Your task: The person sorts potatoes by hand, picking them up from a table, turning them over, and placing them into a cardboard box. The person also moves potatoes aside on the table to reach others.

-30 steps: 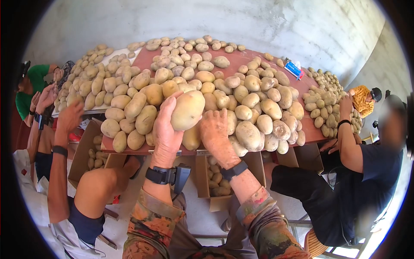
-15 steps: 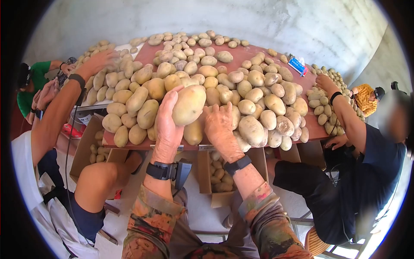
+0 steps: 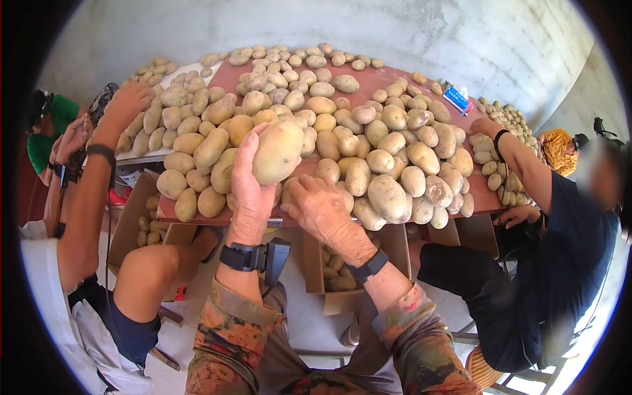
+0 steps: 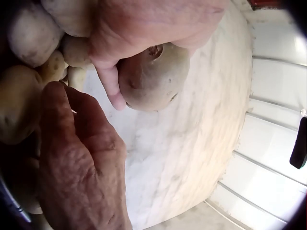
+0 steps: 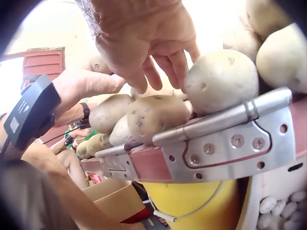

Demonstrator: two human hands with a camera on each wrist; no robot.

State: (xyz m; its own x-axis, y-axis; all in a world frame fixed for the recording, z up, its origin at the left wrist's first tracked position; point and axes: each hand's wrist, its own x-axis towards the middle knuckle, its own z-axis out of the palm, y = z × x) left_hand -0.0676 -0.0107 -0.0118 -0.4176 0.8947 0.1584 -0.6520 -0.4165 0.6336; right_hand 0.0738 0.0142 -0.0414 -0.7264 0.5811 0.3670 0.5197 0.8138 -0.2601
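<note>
My left hand [image 3: 247,187] holds a large oval potato [image 3: 279,151] above the table's near edge, fingers and thumb about its side. In the left wrist view a dark dented spot shows near one end of this potato [image 4: 156,79]. My right hand [image 3: 326,209] hovers just right of it and lower, with bent fingers pointing down. The right wrist view shows those fingers spread over a brownish potato [image 5: 158,117] at the table's edge, nothing between them. A wide heap of potatoes [image 3: 388,197] lies before both hands.
The red table [image 3: 368,91] has metal hinges [image 5: 230,143] along its near edge. Below stand cardboard boxes [image 3: 345,304] with potatoes and a yellow bucket [image 5: 192,206]. A blue packet [image 3: 457,100] lies at the back right. People sit at both sides, arms over the potatoes.
My right hand has drawn back from the heap and shifted left, nearer the table edge. The left hand keeps its potato, now tilted a little and slightly further left.
</note>
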